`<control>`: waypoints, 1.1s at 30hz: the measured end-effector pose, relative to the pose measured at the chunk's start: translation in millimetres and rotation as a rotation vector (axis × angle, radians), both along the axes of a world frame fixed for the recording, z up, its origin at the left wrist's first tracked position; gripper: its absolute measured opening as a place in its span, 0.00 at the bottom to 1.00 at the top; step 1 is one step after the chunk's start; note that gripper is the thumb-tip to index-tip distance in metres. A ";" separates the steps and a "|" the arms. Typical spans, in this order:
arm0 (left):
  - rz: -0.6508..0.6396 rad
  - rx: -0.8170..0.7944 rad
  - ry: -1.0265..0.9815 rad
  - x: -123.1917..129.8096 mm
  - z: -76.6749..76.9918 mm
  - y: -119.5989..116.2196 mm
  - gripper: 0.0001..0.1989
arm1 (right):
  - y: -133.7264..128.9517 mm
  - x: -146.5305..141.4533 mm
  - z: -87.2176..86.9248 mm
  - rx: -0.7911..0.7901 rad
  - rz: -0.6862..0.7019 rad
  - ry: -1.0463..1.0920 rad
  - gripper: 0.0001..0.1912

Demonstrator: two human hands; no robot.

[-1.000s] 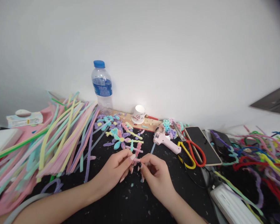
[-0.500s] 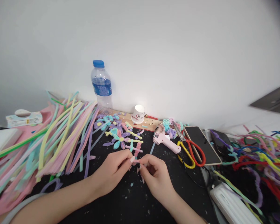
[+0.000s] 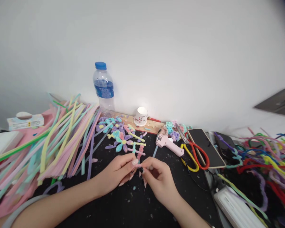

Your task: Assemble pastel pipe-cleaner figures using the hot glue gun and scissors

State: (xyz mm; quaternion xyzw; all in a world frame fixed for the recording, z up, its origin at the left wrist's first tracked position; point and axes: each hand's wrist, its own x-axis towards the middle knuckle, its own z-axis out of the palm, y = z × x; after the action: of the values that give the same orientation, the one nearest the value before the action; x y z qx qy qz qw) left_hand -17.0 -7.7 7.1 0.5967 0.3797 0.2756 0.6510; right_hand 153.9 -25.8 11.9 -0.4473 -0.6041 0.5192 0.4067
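Between my two hands is a short piece of pink pipe cleaner [image 3: 138,165], pinched from both sides over the black table. My left hand [image 3: 120,172] is closed on its left end, thumb on top. The fingertips of my right hand [image 3: 156,177] grip the other end, and the tips of both hands nearly meet. Just beyond them lie several small pipe-cleaner shapes, among them a pink and coral twisted one [image 3: 140,151] and a flower [image 3: 122,141] with petals in purple, teal and coral. The piece's ends are hidden by my fingers.
Long pastel pipe cleaners [image 3: 68,136] spread over the left side. A water bottle [image 3: 104,88] and a paper cup [image 3: 141,116] stand by the wall. To the right are a pink glue gun [image 3: 168,144], scissors [image 3: 199,155], a phone [image 3: 206,148], a white power strip [image 3: 237,205] and tangled coloured pipe cleaners [image 3: 270,171].
My left fingers have shifted slightly, with more of the lower fingers showing beneath the thumb. My right hand keeps nearly the same pinch, and the objects on the table stay put.
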 end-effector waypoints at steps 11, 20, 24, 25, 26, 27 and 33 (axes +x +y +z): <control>0.008 -0.036 0.002 2.2 2.2 -0.3 0.19 | -4.6 -0.1 1.6 0.210 0.012 -0.179 0.07; 0.052 -0.016 -0.027 3.3 1.4 1.1 0.18 | -2.2 -1.8 2.7 0.015 -0.029 -0.064 0.07; 0.091 0.102 0.062 0.3 9.3 4.1 0.17 | 1.2 -1.3 2.3 -0.117 -0.015 0.072 0.09; 0.067 0.153 0.111 -0.4 11.9 5.0 0.17 | 1.4 -1.3 2.2 -0.140 0.000 0.097 0.09; 0.041 0.214 0.164 -1.0 14.1 5.8 0.16 | 1.5 -1.4 2.2 -0.164 0.017 0.122 0.10; 0.022 0.278 0.209 -1.5 15.8 6.5 0.16 | 1.6 -1.4 2.1 -0.188 0.033 0.143 0.10; -0.065 0.532 0.344 -5.4 11.2 7.1 0.15 | 4.8 0.4 1.6 -0.318 0.098 0.242 0.12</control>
State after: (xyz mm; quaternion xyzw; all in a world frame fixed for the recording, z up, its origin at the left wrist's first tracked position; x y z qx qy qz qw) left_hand -22.4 -0.6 18.3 0.7957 0.3797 0.2394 0.4068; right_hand 154.2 -21.0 13.5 -0.4103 -0.4824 0.6771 0.3748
